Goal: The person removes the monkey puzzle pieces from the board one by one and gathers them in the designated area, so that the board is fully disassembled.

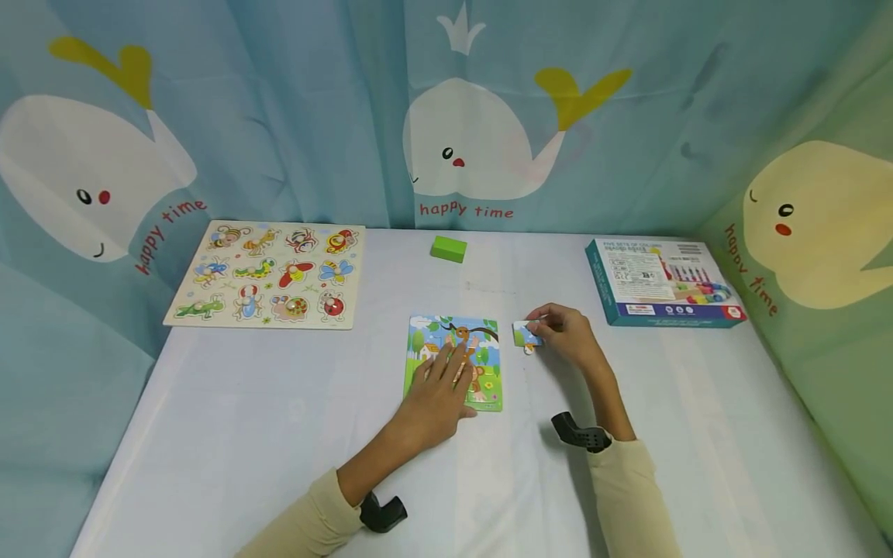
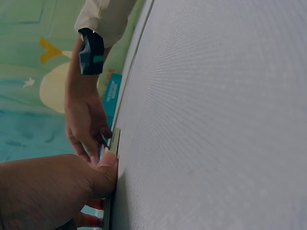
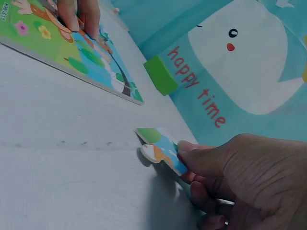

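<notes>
A jigsaw puzzle (image 1: 490,372) with a monkey, a house and flowers lies flat at the middle of the table. My left hand (image 1: 434,399) rests on it with the fingers spread over the picture, hiding its lower left part. To the right of the board, my right hand (image 1: 568,335) pinches a puzzle piece (image 3: 160,149) between thumb and fingers. The piece has green, blue and orange areas and a rounded tab, and it is tilted close over the table. In the left wrist view the left thumb (image 2: 108,165) lies at the board's edge.
A green block (image 1: 449,249) lies near the curtain at the back. At the back left is a wooden insect puzzle board (image 1: 272,291). A flat boxed set (image 1: 666,283) lies at the back right. Whale-print curtains (image 1: 314,116) enclose the white table (image 1: 265,434).
</notes>
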